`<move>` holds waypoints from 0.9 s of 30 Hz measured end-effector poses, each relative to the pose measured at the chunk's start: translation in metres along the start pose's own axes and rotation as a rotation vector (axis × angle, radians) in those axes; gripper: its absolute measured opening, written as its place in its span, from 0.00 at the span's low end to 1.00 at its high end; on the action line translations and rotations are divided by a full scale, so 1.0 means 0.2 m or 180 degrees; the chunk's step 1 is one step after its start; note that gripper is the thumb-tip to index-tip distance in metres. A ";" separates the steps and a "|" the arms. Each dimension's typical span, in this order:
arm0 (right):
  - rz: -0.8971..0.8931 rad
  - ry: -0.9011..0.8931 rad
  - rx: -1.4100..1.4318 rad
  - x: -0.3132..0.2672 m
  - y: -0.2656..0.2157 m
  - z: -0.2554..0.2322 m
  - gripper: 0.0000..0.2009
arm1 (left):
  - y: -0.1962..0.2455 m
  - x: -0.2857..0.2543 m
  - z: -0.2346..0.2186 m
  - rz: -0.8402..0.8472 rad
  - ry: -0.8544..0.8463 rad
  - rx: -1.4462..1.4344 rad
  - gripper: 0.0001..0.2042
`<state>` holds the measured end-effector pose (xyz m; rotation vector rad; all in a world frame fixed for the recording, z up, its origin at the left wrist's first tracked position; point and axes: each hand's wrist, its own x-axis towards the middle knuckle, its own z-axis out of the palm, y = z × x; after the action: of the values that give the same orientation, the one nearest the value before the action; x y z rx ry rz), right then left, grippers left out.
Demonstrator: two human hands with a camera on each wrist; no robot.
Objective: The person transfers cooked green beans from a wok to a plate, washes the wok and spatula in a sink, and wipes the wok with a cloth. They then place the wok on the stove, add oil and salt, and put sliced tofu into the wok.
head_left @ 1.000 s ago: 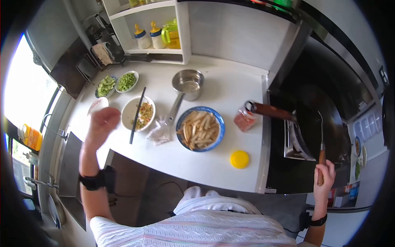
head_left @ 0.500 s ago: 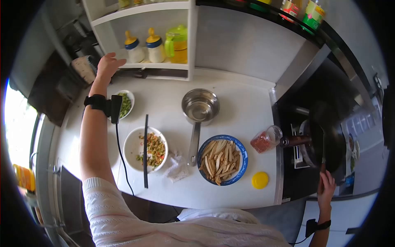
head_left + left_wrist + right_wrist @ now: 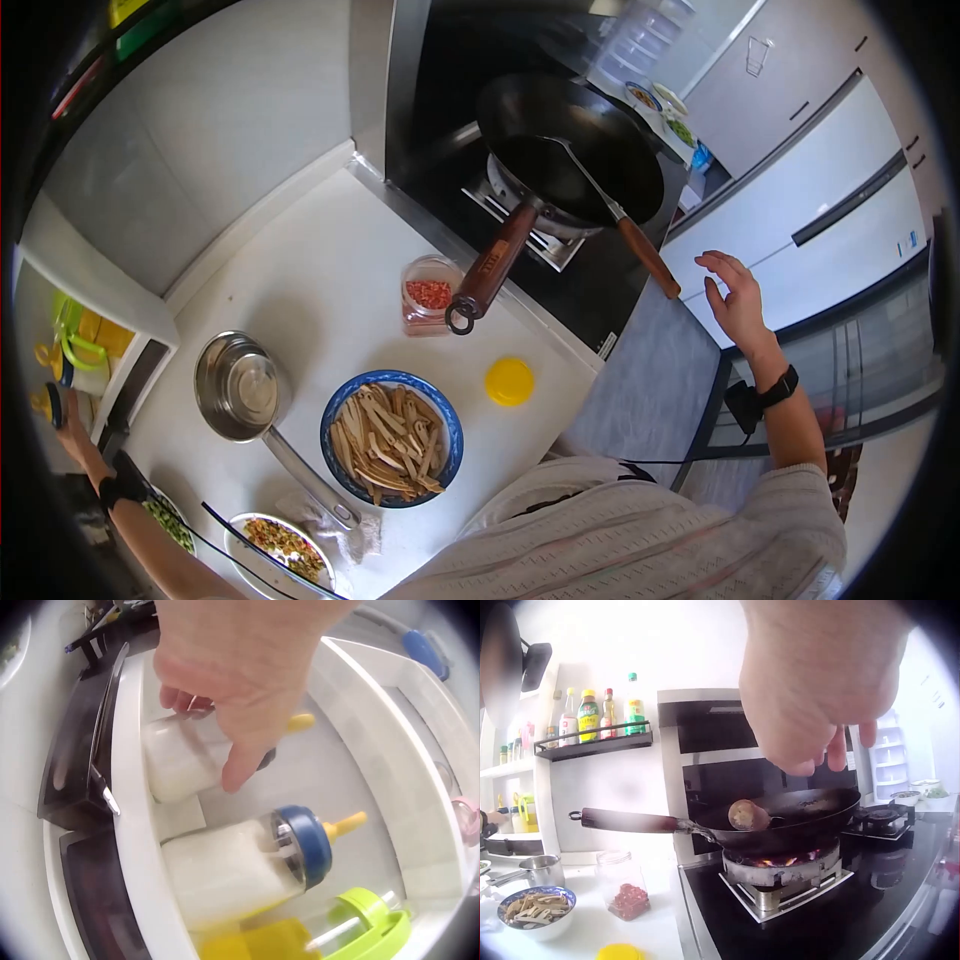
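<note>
At the left edge of the head view, my left hand (image 3: 76,430) reaches into the white shelf. In the left wrist view its thumb and fingers are around a clear seasoning jar (image 3: 176,754) of white contents, near its lid. A matching jar (image 3: 232,870) with a blue lid and yellow handle stands beside it. My right hand (image 3: 738,305) hovers, fingers relaxed, to the right of a wooden-handled metal cooking utensil (image 3: 648,258), not touching it. That utensil leans in a black wok (image 3: 590,150), which sits over a burner flame (image 3: 791,862).
On the white counter are a steel saucepan (image 3: 238,385), a blue-rimmed bowl (image 3: 455,440) of pale strips, an open jar of red bits (image 3: 428,295) and a yellow lid (image 3: 509,381). The wok handle (image 3: 495,258) juts over the counter. Black chopsticks (image 3: 235,530) cross a bowl of chopped food.
My left hand has gone from over the counter into the shelf and taken hold of a seasoning jar. My right hand has let go of the utensil's handle. The head view has turned right.
</note>
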<state>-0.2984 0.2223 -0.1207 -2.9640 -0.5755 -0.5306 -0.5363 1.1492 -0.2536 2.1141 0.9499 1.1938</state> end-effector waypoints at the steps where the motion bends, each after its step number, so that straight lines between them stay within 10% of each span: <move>1: -0.0009 0.0010 0.0038 0.00 0.00 0.01 0.16 | 0.01 0.00 0.00 -0.0031 0.0059 0.0057 0.27; 11: -0.0052 0.0127 0.0250 0.01 0.00 0.03 0.13 | 0.25 -0.07 -0.08 -0.0450 0.0703 0.0346 0.27; 19: 0.0090 0.0927 0.1968 0.07 0.07 0.03 0.07 | 1.08 -0.60 -0.36 -0.0207 0.0629 0.0065 0.26; 22: 0.0277 0.0452 0.3090 0.04 0.00 -0.03 0.07 | 1.43 -1.00 -0.30 -0.0255 -0.0101 -0.0981 0.18; 27: -0.0485 -0.0508 0.4123 -0.05 -0.13 -0.07 0.06 | 2.06 -1.77 0.00 -0.0556 -0.1414 -0.0762 0.34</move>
<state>-0.3204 0.2403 -0.1107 -1.7297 -0.7552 0.1048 -0.5344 0.6188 -0.1350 1.9418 0.7285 0.6714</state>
